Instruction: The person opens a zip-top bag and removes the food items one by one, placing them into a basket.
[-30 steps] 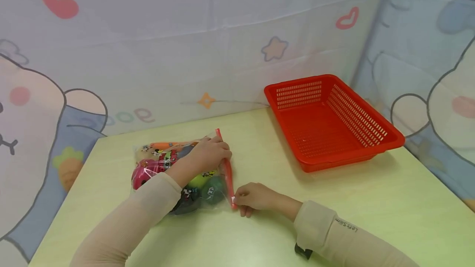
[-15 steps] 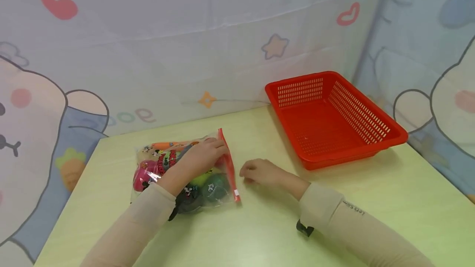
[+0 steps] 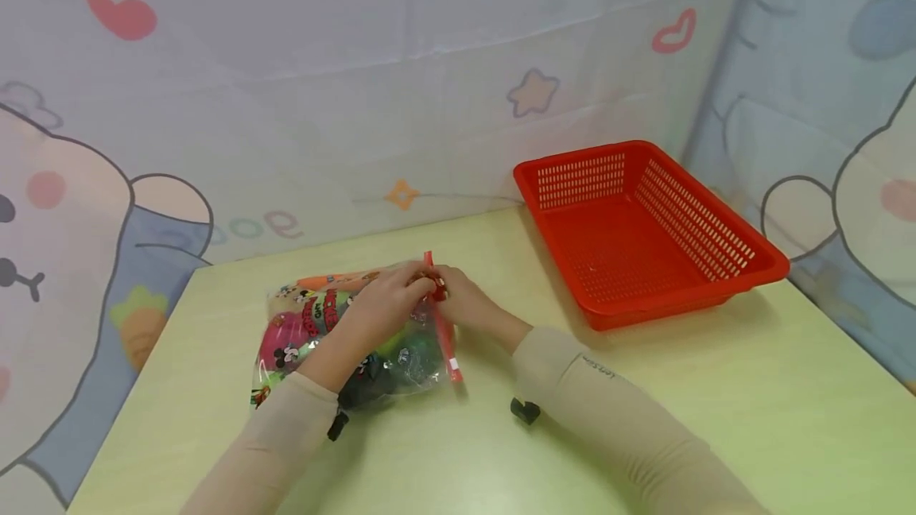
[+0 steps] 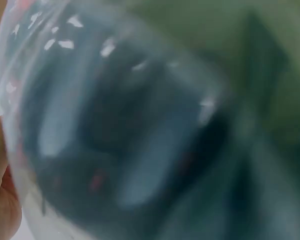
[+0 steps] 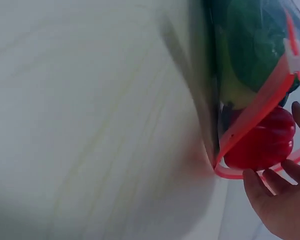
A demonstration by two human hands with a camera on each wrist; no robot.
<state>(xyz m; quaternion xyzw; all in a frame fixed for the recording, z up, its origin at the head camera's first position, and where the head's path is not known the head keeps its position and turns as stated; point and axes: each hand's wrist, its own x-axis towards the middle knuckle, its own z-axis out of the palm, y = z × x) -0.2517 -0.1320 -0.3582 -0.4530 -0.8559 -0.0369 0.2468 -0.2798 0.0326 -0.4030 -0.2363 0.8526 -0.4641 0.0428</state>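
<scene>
A clear zip bag (image 3: 322,324) with cartoon print and a red zip edge lies on the table, filled with colourful toy-like produce. My left hand (image 3: 390,296) lies over its upper side and holds the bag by its mouth. At the open mouth, my right hand (image 3: 465,304) meets the left. The right wrist view shows a red bell pepper (image 5: 265,142) at the opening, with the right thumb and fingers around its near end. A dark, shiny rounded item (image 4: 115,120) under plastic fills the left wrist view, blurred; part of a hand shows at its left edge.
A red plastic basket (image 3: 622,253) with slotted walls stands at the back right of the pale table (image 3: 487,459). A printed cloth backdrop (image 3: 322,102) rises behind and beside the table.
My right hand has left the zip's near end and moved up and left to the bag's mouth, now at the red pepper. The left hand has stayed on the bag, its fingers shifting slightly.
</scene>
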